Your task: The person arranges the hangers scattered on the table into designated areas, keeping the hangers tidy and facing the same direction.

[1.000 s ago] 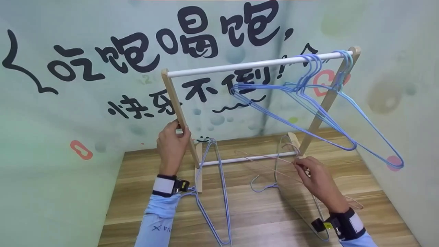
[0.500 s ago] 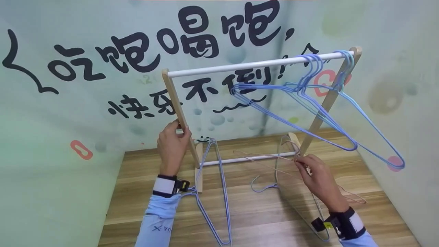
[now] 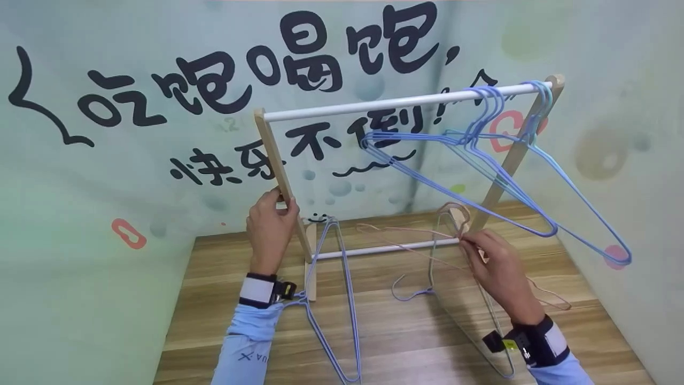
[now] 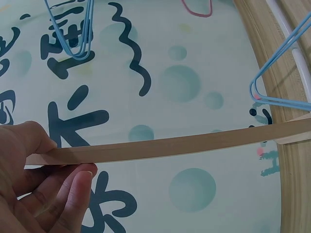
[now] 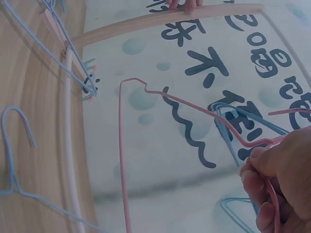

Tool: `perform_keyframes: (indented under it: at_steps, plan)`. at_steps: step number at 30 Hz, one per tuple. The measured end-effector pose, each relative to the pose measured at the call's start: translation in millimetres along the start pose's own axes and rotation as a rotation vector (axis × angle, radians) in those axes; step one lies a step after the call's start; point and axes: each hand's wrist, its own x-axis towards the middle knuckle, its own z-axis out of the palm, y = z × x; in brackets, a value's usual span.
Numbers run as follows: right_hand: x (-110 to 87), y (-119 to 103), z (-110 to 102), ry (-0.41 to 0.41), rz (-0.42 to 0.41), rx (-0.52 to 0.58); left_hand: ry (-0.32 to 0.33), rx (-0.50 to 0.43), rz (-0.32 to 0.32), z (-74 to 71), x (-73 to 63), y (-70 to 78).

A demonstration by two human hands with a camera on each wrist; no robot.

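Note:
My left hand (image 3: 270, 227) grips the left wooden post (image 4: 170, 143) of a small clothes rack, thumb on one side and fingers on the other. Low at the rack's right side, my right hand (image 3: 497, 270) pinches a pink wire hanger (image 5: 121, 145) near the base of its hook. One end of this hanger reaches left above the rack's lower white bar (image 3: 374, 249); the other shows to the right behind my wrist. Several blue hangers (image 3: 470, 136) hang bunched at the right of the upper white rail (image 3: 347, 108).
Blue hangers (image 3: 350, 299) stand against the lower bar at the left, near my left forearm. Another hanger (image 3: 411, 295), bluish-green, leans below my right hand. The wood-grain tabletop (image 3: 214, 331) meets a pale wall (image 3: 107, 187) with black lettering behind the rack.
My right hand has lifted slightly, and the pink hanger has risen with it; its left end has moved up and left. The left hand keeps its grip on the post.

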Motion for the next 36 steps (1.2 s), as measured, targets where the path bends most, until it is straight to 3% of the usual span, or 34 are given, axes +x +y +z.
perform_keyframes:
  at_steps: [6,17,32,36]
  plan:
    - [9.4,-5.1,-1.7,0.060,-0.022,0.014,-0.004,0.007,0.000,0.1,0.4,-0.2]
    - [26.0,-12.8,-12.6,0.044,-0.014,-0.033,0.018,0.011,0.017,-0.1,1.0,1.2]
    - [39.1,-16.7,-16.1,0.132,-0.022,-0.039,0.006,-0.005,0.010,0.2,0.7,0.6]
    - [43.7,-20.4,-20.5,0.121,-0.019,-0.046,0.009,-0.011,0.015,0.0,0.4,1.1]
